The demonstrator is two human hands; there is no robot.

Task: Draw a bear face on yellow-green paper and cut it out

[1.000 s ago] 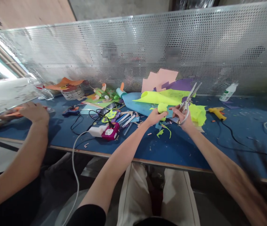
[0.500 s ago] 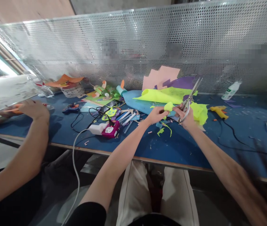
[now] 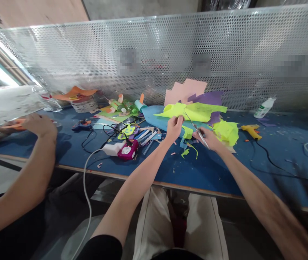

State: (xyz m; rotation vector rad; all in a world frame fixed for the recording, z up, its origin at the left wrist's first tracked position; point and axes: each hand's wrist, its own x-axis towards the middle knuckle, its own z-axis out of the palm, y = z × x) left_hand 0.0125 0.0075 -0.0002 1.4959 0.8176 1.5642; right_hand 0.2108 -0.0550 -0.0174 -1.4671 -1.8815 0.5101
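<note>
My left hand (image 3: 174, 129) is closed in a pinch in front of a yellow-green felt sheet (image 3: 197, 111). What its fingertips hold blends with the sheet behind, so I cannot make it out. My right hand (image 3: 207, 138) grips metal scissors (image 3: 197, 129), their blades pointing up and left toward my left fingertips. Between the hands lies a small yellow-green felt piece (image 3: 188, 133). Thin green offcuts (image 3: 185, 154) are on the blue table (image 3: 197, 173) just below. Crumpled yellow-green felt (image 3: 226, 131) sits right of the scissors.
A yellow glue gun (image 3: 252, 132) and a white bottle (image 3: 264, 107) stand to the right. On the left are a magenta power adapter (image 3: 128, 150) with cords and a basket (image 3: 85, 104). Another person's hand (image 3: 38, 124) works at far left. A perforated metal panel (image 3: 156, 54) rises behind.
My left hand has moved left and slightly up, away from my right hand. The scissors have swung from pointing up-right to pointing up-left, toward my left fingers.
</note>
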